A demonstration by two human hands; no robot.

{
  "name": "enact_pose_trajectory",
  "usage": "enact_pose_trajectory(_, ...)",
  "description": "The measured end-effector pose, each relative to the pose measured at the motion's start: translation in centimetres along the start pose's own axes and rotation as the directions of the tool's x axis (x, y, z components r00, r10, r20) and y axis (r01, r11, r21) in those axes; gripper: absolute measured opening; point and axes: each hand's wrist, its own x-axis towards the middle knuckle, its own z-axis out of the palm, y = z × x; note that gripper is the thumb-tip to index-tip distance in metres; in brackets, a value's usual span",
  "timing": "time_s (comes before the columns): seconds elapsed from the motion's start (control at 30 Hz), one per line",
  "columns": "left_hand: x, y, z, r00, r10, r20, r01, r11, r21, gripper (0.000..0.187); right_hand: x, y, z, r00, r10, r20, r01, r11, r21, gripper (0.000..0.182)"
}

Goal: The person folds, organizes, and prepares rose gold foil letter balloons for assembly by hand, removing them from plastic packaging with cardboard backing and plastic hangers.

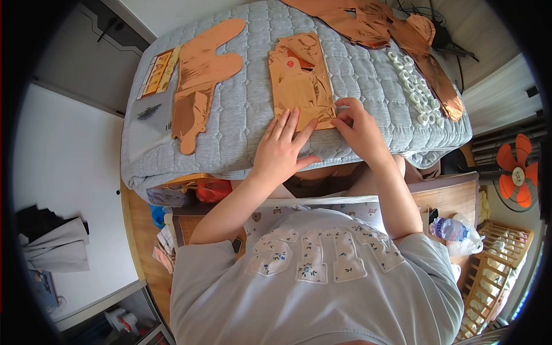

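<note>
A folded copper-coloured foil piece (300, 86) lies on the grey quilted mattress (247, 86), with a small red round mark near its top. My left hand (282, 144) rests on the foil's lower edge, palm down, fingers spread. At the foil's lower right corner is my right hand (361, 129), its thumb and index finger pinching the edge. To the left, a flat rose-gold foil balloon (198, 80) lies spread out. Beside that balloon are a printed card (160, 72) and a clear plastic sheet (150, 121).
More copper foil (368, 26) covers the mattress's back right. Several white rings (415, 92) lie nearby. An orange-bladed fan (518, 175) stands at the right, above a wooden slatted rack (494, 264). A plastic bottle (451, 230) is at my lower right.
</note>
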Motion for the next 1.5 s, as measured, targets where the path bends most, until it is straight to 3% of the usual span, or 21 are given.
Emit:
enact_pose_trajectory(0.07, 0.1, 0.0, -0.1, 1.000, 0.000, 0.018, 0.000, 1.000, -0.009, 0.090, 0.0, 0.2, 0.2, 0.995, -0.090, -0.032, 0.085, 0.987, -0.134, 0.031)
enact_pose_trajectory(0.2, 0.0, -0.1, -0.1, 0.999, -0.003, 0.039, 0.004, 1.000, -0.008, 0.090, -0.2, 0.5, 0.7, 0.988, -0.140, -0.059, 0.128, 0.977, -0.170, 0.029)
enact_pose_trajectory(0.27, 0.0, -0.1, -0.2, 0.999, 0.012, 0.041, -0.012, 1.000, 0.010, 0.089, -0.5, 0.1, 0.9, 0.977, -0.193, -0.088, 0.157, 0.936, -0.316, 0.029)
enact_pose_trajectory(0.5, 0.1, -0.2, -0.1, 0.999, 0.026, 0.040, -0.027, 0.999, 0.030, 0.087, -0.7, 0.3, 0.7, 0.979, -0.173, -0.108, 0.131, 0.938, -0.322, 0.035)
enact_pose_trajectory(0.57, 0.1, -0.2, 0.0, 0.999, 0.018, 0.047, -0.019, 0.999, 0.026, 0.085, -0.8, -0.8, 0.7, 0.855, -0.496, -0.151, 0.366, 0.784, -0.500, 0.041)
enact_pose_trajectory(0.6, 0.0, -0.2, 0.1, 0.999, 0.018, 0.046, -0.020, 0.999, 0.028, 0.085, -0.9, -0.5, 0.6, 0.854, -0.498, -0.153, 0.368, 0.784, -0.500, 0.041)
enact_pose_trajectory(0.67, 0.0, -0.2, 0.2, 0.999, 0.018, 0.028, -0.019, 0.999, 0.037, 0.083, -1.1, 0.7, 0.4, 0.769, -0.630, 0.106, 0.588, 0.634, -0.502, 0.044)
enact_pose_trajectory(0.8, 0.1, 0.2, -0.1, 0.999, 0.005, 0.032, -0.006, 0.999, 0.031, 0.083, -1.8, 2.0, 0.3, 0.809, -0.564, 0.162, 0.576, 0.708, -0.409, 0.040)
enact_pose_trajectory(0.97, -0.2, 0.7, -0.8, 0.994, 0.050, -0.095, -0.025, 0.967, 0.253, 0.086, -2.7, 1.3, 0.0, 0.792, -0.579, 0.192, 0.597, 0.672, -0.438, 0.041)
enact_pose_trajectory(1.17, -1.1, 0.6, -0.8, 0.999, -0.025, 0.036, 0.015, 0.963, 0.270, 0.080, -2.7, 1.5, 0.2, 0.793, -0.584, 0.173, 0.586, 0.655, -0.476, 0.037)
enact_pose_trajectory(1.3, -2.5, 0.5, -0.7, 0.998, -0.049, -0.025, 0.052, 0.985, 0.164, 0.076, -3.1, 1.7, 0.3, 0.829, -0.533, 0.171, 0.550, 0.717, -0.429, 0.039)
enact_pose_trajectory(1.5, -3.3, 0.3, -1.4, 0.997, -0.070, -0.036, 0.076, 0.981, 0.180, 0.075, -4.2, 1.6, 0.4, 0.888, -0.439, 0.133, 0.432, 0.700, -0.568, 0.039)
